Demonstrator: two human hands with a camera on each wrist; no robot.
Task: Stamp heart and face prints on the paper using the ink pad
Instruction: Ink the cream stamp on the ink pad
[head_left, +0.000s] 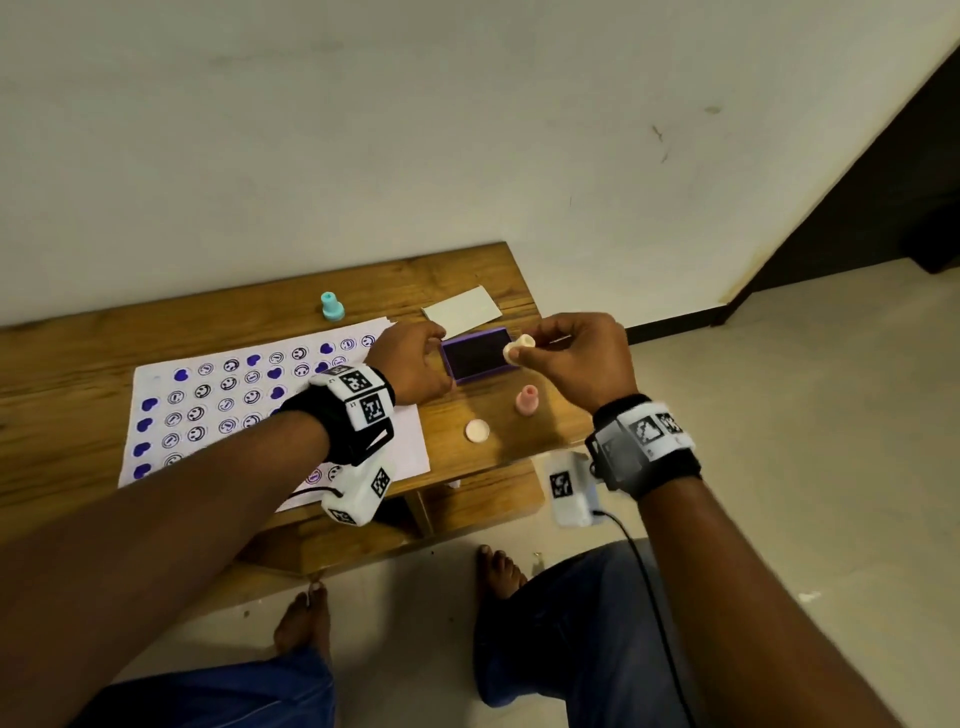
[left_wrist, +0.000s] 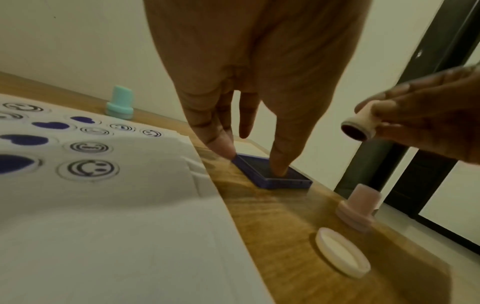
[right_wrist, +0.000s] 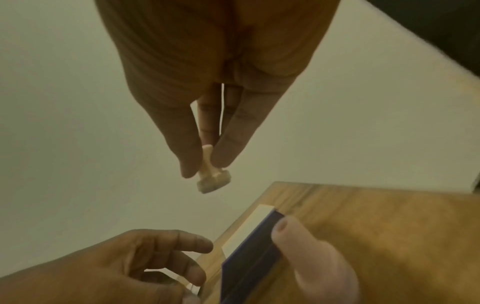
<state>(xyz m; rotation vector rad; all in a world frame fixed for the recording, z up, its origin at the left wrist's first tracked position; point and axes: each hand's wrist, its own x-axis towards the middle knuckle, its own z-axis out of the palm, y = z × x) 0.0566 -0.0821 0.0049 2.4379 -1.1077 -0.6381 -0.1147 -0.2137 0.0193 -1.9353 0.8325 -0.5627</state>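
The open purple ink pad (head_left: 478, 358) lies on the wooden table (head_left: 78, 343), right of the white paper (head_left: 156, 379) printed with purple hearts and black faces. My left hand (head_left: 439, 358) holds the pad's left end, its thumb (left_wrist: 279, 164) on the pad (left_wrist: 272, 182) and a fingertip (left_wrist: 223, 146) at its far corner. My right hand (head_left: 519, 354) pinches a cream stamp (head_left: 521, 346) by its handle, lifted just above the pad's right end. In the left wrist view the stamp (left_wrist: 358, 128) shows a dark inked face. The right wrist view shows the stamp (right_wrist: 211, 179) hanging from my fingertips.
A pink stamp (head_left: 526, 400) stands near the table's right front, with a round white cap (head_left: 477, 431) beside it. A teal stamp (head_left: 331, 305) stands behind the paper by the wall. A white card (head_left: 462, 310) lies behind the pad. The table's edge is just right of the pad.
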